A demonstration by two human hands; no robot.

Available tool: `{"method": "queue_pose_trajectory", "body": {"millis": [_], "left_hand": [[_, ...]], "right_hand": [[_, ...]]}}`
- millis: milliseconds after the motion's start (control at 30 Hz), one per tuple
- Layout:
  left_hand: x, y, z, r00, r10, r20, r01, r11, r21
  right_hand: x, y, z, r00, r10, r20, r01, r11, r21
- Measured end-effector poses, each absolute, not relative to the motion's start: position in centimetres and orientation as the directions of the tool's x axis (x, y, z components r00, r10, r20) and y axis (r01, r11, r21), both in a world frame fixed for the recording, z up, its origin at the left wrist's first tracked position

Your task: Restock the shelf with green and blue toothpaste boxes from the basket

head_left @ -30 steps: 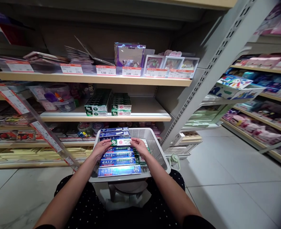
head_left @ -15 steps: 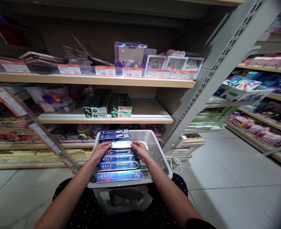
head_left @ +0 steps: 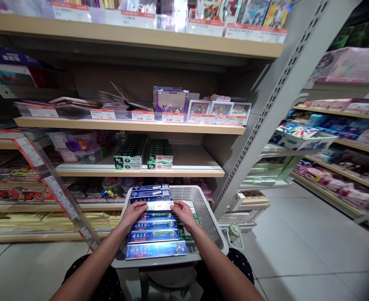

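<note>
Between my two hands is a white and green toothpaste box (head_left: 159,206), held level by its ends above the basket. My left hand (head_left: 136,212) pinches the left end and my right hand (head_left: 183,213) pinches the right end. Beneath them a light grey plastic basket (head_left: 217,234) rests at my knees. In it lie several blue toothpaste boxes (head_left: 156,250) in a row, with darker blue boxes (head_left: 149,194) at its far end. Green and white boxes (head_left: 189,232) lie at the right inside, partly covered by my right hand and forearm.
Ahead, a shelf (head_left: 197,169) carries stacked green and white boxes (head_left: 128,154) and clear plastic tubs (head_left: 88,146). Above it, another shelf (head_left: 134,125) holds packets and small framed boxes. A slotted metal upright (head_left: 256,121) stands right. A green bottle (head_left: 234,234) is on the floor.
The view has tilted upward, so the shelves and basket sit lower in the picture and a higher shelf shows. Both hands still hold the same box, whose visible face looks slightly turned.
</note>
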State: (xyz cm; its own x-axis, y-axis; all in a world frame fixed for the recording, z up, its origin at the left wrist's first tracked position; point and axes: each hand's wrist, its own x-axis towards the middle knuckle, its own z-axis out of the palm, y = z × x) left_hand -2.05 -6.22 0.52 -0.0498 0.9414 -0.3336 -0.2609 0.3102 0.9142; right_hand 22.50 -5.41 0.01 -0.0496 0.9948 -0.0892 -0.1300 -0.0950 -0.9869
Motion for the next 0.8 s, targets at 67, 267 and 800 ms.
{"method": "queue_pose_trajectory", "body": {"millis": [67,267,800], "left_hand": [[-1.9,-6.2,0.5,-0.056,0.952,-0.301,-0.242,0.280,0.929],[-1.4,-4.9,3.9,-0.094,0.994,-0.056,-0.094,0.047,0.994],[2.7,5.4,12.8,-0.369,0.775,0.513,0.436,-0.343,0.832]], "right_hand": [[22.5,-5.4,0.2,-0.059,0.996,-0.071,-0.129,-0.078,-0.989],[22.4,-4.0,3.5,0.013,0.998,0.064,-0.119,0.065,-0.991],[18.6,6.7,12.4,0.301,0.846,0.440,0.108,0.428,-0.897]]}}
